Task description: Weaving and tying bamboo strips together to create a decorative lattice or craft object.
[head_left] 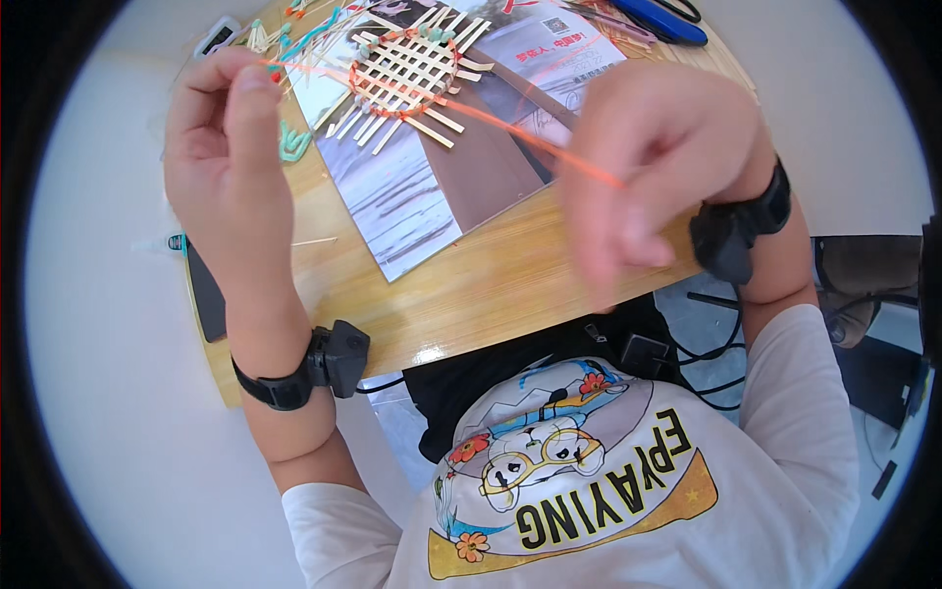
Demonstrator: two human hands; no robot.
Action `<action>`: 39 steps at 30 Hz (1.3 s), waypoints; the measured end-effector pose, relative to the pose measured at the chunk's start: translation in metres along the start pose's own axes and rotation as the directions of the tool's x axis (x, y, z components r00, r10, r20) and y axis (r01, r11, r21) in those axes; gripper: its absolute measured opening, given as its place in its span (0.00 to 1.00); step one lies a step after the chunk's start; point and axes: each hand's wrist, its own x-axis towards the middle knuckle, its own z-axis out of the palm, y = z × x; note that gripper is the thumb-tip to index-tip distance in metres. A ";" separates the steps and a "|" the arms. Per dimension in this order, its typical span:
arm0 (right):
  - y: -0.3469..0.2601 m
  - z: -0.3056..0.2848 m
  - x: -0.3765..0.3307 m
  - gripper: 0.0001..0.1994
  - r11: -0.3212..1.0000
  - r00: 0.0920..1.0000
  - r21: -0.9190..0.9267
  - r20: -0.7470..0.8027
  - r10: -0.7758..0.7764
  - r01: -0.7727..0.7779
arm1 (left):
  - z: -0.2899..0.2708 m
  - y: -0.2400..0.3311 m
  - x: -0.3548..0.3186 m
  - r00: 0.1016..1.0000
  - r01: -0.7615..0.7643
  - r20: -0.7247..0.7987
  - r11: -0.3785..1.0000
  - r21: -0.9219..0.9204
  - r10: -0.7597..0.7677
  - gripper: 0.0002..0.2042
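A small round lattice of pale flat strips (410,77) lies on a magazine, its strip ends sticking out past a rim bound with orange and pale green. An orange cord (525,135) stretches from near its lower right rim to my right hand (672,147). That hand is curled around the cord's end and smeared by motion. At the upper left, my left hand (231,147) is raised, thumb and forefinger pinched on an orange strand that runs toward the lattice's left side. Neither hand touches the lattice.
The glossy magazine (402,231) covers much of the wooden table (471,280). Turquoise yarn (293,143) and loose strips lie left of it. A blue-and-black tool (667,22) sits at the far right, a dark flat device (206,294) at the left edge. Cables hang near my wrists.
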 end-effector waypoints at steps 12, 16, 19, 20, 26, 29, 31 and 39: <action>-0.036 -0.034 -0.033 0.19 0.691 0.881 -0.625 -0.471 0.037 -0.363 | -0.002 0.004 0.002 0.999 0.014 0.039 1.000 0.000 -0.014 0.05; -0.004 -0.027 0.001 0.16 0.882 0.625 -0.466 -0.710 -0.324 -0.073 | 0.008 0.001 -0.004 0.969 -0.128 0.227 0.985 0.113 0.100 0.03; -0.034 0.012 0.059 0.12 0.947 0.373 0.232 -0.877 0.303 -0.224 | 0.018 0.000 -0.010 0.933 -0.234 0.316 0.956 0.178 0.170 0.04; -0.015 0.009 0.056 0.12 0.946 0.373 0.232 -0.877 0.304 -0.225 | 0.020 0.001 -0.012 0.924 -0.232 0.349 0.955 0.185 0.156 0.04; 0.043 0.003 0.047 0.21 0.986 0.735 -0.077 -0.658 -0.164 0.151 | 0.030 -0.002 -0.015 0.898 -0.257 0.406 0.951 0.171 0.170 0.04; 0.040 0.000 0.039 0.17 0.994 0.774 0.102 -0.632 0.048 0.022 | 0.031 -0.004 -0.016 0.907 -0.275 0.382 0.936 0.220 0.176 0.04; 0.042 -0.002 0.036 0.13 0.992 0.734 0.126 -0.671 0.102 -0.023 | 0.032 -0.005 -0.016 0.920 -0.238 0.364 0.944 0.228 0.144 0.04; 0.051 -0.001 0.045 0.09 0.994 0.610 0.034 -0.791 -0.038 0.107 | 0.033 -0.009 -0.019 0.916 -0.243 0.376 0.940 0.238 0.142 0.04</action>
